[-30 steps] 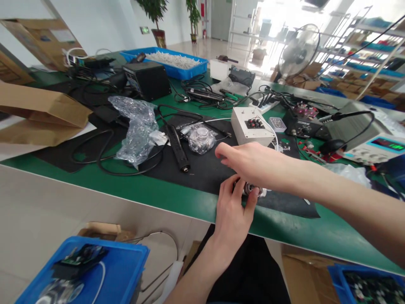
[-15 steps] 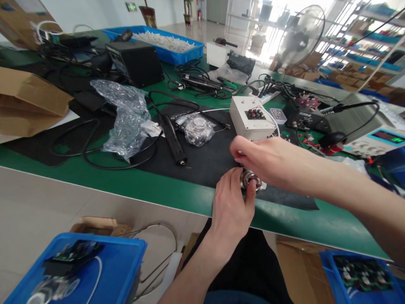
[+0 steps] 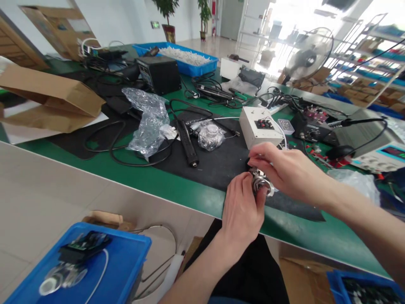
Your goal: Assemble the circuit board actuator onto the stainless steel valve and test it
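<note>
A shiny silver metal part with a round, ring-shaped end [image 3: 262,182] is on the black mat near the table's front edge. My left hand [image 3: 242,207] is closed around it, thumb at the ring and fingers along its left side. Just above its far end, my right hand [image 3: 280,166] is closed, thumb and fingers pinched together. What that pinch holds, if anything, is hidden by the fingers. Something small and dark lies beside the right fingertips, too unclear to name.
Behind my hands stands a white box with red and black terminals [image 3: 261,126]. To the left lie a black handle with a cable [image 3: 187,143], a plastic-wrapped part [image 3: 211,136] and crumpled bubble wrap [image 3: 147,122]. A power supply [image 3: 376,141] stands at right. Below left is a blue tray [image 3: 123,257].
The camera view has shifted, so the table sits further right in the picture. My right hand's fingers have turned, uncovering more of the metal part. My left hand keeps its hold.
</note>
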Demonstrator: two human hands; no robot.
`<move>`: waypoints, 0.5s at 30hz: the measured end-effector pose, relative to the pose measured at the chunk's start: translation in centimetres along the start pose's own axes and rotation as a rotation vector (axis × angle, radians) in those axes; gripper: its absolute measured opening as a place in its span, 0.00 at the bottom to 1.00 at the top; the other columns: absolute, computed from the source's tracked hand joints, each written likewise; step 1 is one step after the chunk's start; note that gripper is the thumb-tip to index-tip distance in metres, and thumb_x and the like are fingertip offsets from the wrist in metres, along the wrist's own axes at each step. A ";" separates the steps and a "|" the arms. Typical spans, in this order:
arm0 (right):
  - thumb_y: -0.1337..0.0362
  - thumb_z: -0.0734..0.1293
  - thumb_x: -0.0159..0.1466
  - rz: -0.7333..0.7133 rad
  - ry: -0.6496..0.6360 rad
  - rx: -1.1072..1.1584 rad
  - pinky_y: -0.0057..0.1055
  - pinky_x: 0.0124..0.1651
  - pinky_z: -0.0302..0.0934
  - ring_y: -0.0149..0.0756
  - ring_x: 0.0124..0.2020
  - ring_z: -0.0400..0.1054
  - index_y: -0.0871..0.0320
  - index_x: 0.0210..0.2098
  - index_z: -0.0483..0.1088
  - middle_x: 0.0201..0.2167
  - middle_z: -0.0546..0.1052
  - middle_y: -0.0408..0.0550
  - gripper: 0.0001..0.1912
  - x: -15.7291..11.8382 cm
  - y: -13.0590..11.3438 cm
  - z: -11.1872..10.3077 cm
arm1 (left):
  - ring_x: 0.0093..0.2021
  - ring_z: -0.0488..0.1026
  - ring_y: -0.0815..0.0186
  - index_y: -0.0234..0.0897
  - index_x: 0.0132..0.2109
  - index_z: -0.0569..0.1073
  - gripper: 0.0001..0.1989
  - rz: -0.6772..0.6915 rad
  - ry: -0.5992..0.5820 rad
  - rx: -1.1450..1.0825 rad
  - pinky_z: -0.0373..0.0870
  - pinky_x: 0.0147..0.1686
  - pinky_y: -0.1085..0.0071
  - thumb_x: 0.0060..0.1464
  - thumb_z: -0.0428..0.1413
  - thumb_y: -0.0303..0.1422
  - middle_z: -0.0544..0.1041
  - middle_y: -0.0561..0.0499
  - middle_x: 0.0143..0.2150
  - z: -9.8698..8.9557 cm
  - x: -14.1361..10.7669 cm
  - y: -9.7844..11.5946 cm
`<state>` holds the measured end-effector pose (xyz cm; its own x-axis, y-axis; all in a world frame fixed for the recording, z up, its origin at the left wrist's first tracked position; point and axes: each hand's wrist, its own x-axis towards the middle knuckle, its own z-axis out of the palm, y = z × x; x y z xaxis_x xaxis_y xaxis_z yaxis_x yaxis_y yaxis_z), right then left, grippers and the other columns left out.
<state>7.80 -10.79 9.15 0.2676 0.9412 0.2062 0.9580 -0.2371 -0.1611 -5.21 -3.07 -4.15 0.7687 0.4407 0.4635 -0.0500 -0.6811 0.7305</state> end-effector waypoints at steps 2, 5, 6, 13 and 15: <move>0.65 0.62 0.76 -0.019 -0.132 -0.032 0.29 0.31 0.58 0.40 0.36 0.79 0.53 0.56 0.64 0.42 0.83 0.48 0.10 1.5 -0.3 0.0 | 0.61 0.71 0.50 0.35 0.61 0.67 0.17 0.034 0.023 0.050 0.73 0.62 0.47 0.72 0.54 0.38 0.73 0.37 0.61 0.1 -0.2 0.3; 0.71 0.64 0.71 -0.069 -0.286 -0.080 0.29 0.28 0.51 0.39 0.35 0.78 0.54 0.53 0.65 0.45 0.84 0.49 0.12 3.5 -1.2 0.0 | 0.57 0.72 0.49 0.34 0.59 0.68 0.17 0.090 0.012 0.148 0.75 0.58 0.48 0.71 0.56 0.39 0.74 0.37 0.57 0.0 -0.2 0.5; 0.73 0.64 0.71 -0.097 -0.312 -0.091 0.29 0.28 0.50 0.38 0.35 0.78 0.55 0.52 0.65 0.46 0.84 0.50 0.13 4.0 -1.5 -0.1 | 0.57 0.72 0.48 0.34 0.58 0.68 0.17 0.116 0.007 0.180 0.76 0.56 0.48 0.70 0.57 0.40 0.74 0.36 0.55 -0.1 -0.1 0.4; 0.69 0.62 0.74 -0.138 -0.292 -0.092 0.31 0.30 0.49 0.39 0.35 0.77 0.56 0.57 0.65 0.42 0.83 0.52 0.12 5.2 -0.9 -0.6 | 0.57 0.73 0.48 0.32 0.58 0.69 0.22 0.312 -0.090 0.319 0.75 0.57 0.50 0.68 0.58 0.45 0.75 0.37 0.55 -0.9 0.6 -0.6; 0.67 0.62 0.75 -0.111 -0.290 -0.133 0.31 0.30 0.48 0.40 0.33 0.76 0.57 0.57 0.65 0.38 0.82 0.51 0.12 5.5 -0.4 -0.3 | 0.58 0.73 0.49 0.31 0.62 0.68 0.23 0.300 -0.103 0.359 0.75 0.59 0.51 0.68 0.60 0.41 0.75 0.38 0.58 -0.8 0.6 -0.7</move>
<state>8.96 -5.62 10.66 0.1387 0.9878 -0.0713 0.9898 -0.1405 -0.0213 -5.23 -1.84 -3.97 0.8143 0.1455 0.5619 -0.0700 -0.9364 0.3440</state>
